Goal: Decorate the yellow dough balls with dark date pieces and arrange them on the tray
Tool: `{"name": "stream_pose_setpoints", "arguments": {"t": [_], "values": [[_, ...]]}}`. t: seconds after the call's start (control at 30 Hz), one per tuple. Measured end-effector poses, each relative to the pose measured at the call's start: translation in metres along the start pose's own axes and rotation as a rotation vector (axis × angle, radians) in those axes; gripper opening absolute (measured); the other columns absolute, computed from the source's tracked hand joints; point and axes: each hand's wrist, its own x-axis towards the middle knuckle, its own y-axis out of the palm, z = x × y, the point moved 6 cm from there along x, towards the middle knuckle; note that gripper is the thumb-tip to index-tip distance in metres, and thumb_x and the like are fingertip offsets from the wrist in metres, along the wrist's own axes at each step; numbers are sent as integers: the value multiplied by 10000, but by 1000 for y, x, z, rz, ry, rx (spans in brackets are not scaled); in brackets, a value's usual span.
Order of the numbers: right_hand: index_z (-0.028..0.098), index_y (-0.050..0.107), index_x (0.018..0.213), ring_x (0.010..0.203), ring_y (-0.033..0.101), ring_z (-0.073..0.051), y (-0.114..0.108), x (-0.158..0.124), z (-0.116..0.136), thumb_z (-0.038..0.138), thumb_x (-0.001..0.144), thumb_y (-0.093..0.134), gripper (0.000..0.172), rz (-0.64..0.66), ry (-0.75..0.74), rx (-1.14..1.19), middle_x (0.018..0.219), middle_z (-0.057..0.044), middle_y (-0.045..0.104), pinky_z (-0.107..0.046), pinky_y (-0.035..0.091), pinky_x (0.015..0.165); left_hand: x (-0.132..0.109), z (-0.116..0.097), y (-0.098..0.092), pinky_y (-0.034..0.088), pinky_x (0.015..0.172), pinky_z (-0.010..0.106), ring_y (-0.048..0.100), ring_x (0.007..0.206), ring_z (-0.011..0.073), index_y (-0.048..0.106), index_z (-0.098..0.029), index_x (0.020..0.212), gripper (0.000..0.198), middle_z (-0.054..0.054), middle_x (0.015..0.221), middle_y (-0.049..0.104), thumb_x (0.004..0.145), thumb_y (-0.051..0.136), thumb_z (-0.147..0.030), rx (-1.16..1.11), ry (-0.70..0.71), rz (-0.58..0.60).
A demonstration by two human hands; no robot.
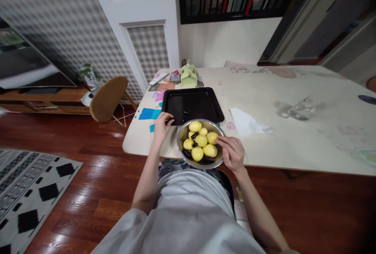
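Note:
A steel bowl (180,153) sits at the table's near edge, filled with several yellow lemons (197,153) and a few dark, glossy, elongated pieces (187,153) whose kind I cannot tell. My right hand (233,152) reaches over the bowl's right rim, its fingertips and thumb closed at a lemon (212,138) on that side. Just behind the bowl lies a black baking tray (192,103) with a small dark shape (186,113) in it. My left hand (162,126) is pinched at the tray's near left corner; something dark shows at the fingertips, either a small piece or the rim.
Right of the tray lies a crumpled white tissue (243,122), with a clear glass (302,109) farther right. A green paper object (188,75) and a white remote (159,78) lie behind the tray. A wooden chair (108,99) stands left of the table (264,148).

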Motion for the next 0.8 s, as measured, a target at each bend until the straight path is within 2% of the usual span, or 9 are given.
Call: {"name": "stream_pose_setpoints", "arguments": {"t": [0.07, 0.13, 0.23, 0.33, 0.43, 0.53, 0.63, 0.7, 0.8], "values": [[212, 728, 1266, 972, 733, -253, 0, 1, 1, 117, 987, 480, 385, 1, -2, -3, 1158, -115, 794, -416, 533, 821, 3, 16, 6, 581, 846, 363, 683, 887, 221, 684, -207, 887, 86, 60, 949, 698, 905, 675, -123, 46, -26, 14], [203, 731, 1253, 974, 732, -253, 0, 1, 2, 116, 987, 480, 376, 0, -4, -3, 1158, -119, 794, -416, 532, 828, 4, 23, 10, 571, 894, 399, 681, 924, 243, 692, -209, 896, 75, 69, 955, 714, 909, 677, -137, 90, -22, 40], [200, 738, 1244, 974, 731, -254, 0, 1, 1, 121, 988, 485, 369, -5, -2, 0, 1150, -120, 795, -417, 531, 834, 7, 21, 10, 552, 976, 445, 679, 1010, 270, 712, -210, 958, 84, 85, 1022, 733, 920, 669, -148, 136, 11, 60], [207, 741, 1252, 975, 733, -254, 0, 0, 0, 128, 989, 483, 377, -5, 6, 5, 1151, -115, 796, -420, 533, 836, 20, 11, 15, 535, 1036, 456, 671, 1108, 276, 725, -204, 1083, 175, 103, 1134, 741, 958, 614, -151, 139, 91, 114], [218, 741, 1263, 974, 736, -253, 0, 0, -1, 137, 990, 478, 387, -1, 13, 3, 1157, -109, 797, -422, 535, 834, 41, 1, 35, 510, 1093, 456, 647, 1226, 268, 724, -204, 1200, 306, 110, 1261, 734, 970, 550, -100, 137, 190, 259], [225, 740, 1266, 972, 739, -252, 0, 1, 0, 143, 994, 469, 393, 0, 12, -7, 1159, -104, 797, -423, 535, 836, 62, -2, 64, 475, 1138, 471, 621, 1314, 270, 737, -216, 1227, 390, 108, 1345, 721, 927, 569, -35, 184, 234, 431], [222, 736, 1260, 958, 737, -249, -1, 2, 1, 131, 995, 462, 392, -8, -5, -10, 1152, -106, 796, -421, 533, 829, 76, 0, 84, 498, 1096, 437, 671, 1226, 271, 774, -208, 1137, 348, 102, 1261, 763, 878, 641, -17, 227, 222, 550], [211, 734, 1258, 956, 734, -251, -2, 3, 2, 122, 992, 466, 388, -11, -10, -2, 1148, -113, 793, -421, 534, 828, 81, 1, 86, 521, 1047, 406, 702, 1127, 263, 788, -203, 1062, 284, 90, 1160, 788, 864, 677, -31, 238, 216, 571], [199, 728, 1266, 963, 729, -251, -1, 2, 2, 110, 987, 474, 388, -10, -9, 8, 1151, -120, 790, -420, 534, 834, 83, 5, 71, 525, 1023, 401, 700, 1103, 269, 788, -204, 1050, 245, 91, 1114, 783, 880, 678, -66, 258, 213, 533]]}}
